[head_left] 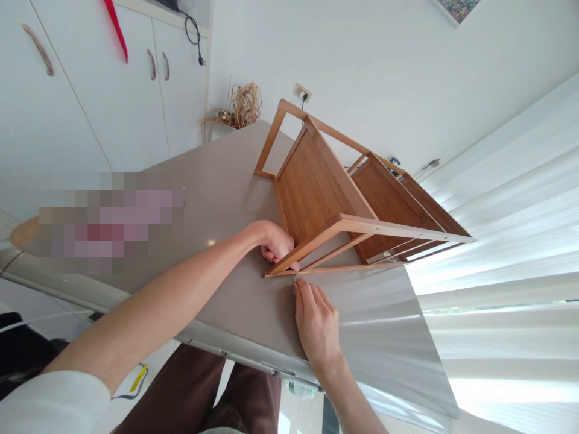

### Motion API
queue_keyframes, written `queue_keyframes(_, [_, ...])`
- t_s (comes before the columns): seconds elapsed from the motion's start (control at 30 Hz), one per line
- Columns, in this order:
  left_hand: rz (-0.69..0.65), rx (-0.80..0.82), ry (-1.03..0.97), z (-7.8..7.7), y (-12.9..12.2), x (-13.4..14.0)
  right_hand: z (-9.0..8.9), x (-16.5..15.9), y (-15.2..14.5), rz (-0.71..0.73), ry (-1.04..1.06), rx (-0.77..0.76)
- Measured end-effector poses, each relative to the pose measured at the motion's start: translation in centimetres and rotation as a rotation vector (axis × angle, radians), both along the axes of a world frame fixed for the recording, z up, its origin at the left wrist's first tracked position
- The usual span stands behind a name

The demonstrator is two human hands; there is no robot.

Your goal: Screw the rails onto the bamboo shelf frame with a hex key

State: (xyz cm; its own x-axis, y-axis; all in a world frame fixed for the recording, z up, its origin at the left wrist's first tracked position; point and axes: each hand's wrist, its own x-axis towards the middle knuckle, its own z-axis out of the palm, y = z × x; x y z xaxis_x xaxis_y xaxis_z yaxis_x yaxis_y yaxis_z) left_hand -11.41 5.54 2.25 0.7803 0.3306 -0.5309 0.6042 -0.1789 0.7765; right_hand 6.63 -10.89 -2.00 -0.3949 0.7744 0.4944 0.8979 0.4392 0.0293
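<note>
At the near lower rail of the wooden rack (316, 175), the right grip (319, 316) has thumb and forefinger pinched together on a small piece (296, 279), too tiny to identify. Just beyond it, the left grip (277, 241) is curled behind the rack's slanting near post, its fingertips by the same rail; the post hides whether it has hold of anything. From there the rack reaches away over the table (217, 187), beyond both hands and to their right. It looks stiff and fairly light for its bulk, likely smooth, with an open frame that could rock if pushed; the thick posts look better to take hold of than the thin panels. Farther off, beyond the left grip, a pale pot (221, 131), partly visible, has dried stalks (248, 102). Past that, the white cupboard (136, 114) is closed, its contents hidden.
</note>
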Motion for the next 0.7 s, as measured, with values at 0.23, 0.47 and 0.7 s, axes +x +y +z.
queue_keyframes(0.23, [0.011, 0.002, 0.009, -0.41, 0.15, -0.01, 0.92, -0.78, 0.3, -0.042, 0.176, -0.112])
queue_keyframes(0.47, [0.002, 0.001, -0.004, -0.66, 0.35, 0.08, 0.64, -0.24, 0.1, -0.031, 0.114, -0.048])
queue_keyframes(0.7, [0.0, 0.01, 0.007, -0.5, 0.22, 0.13, 0.09, -0.2, 0.11, -0.011, 0.094, -0.056])
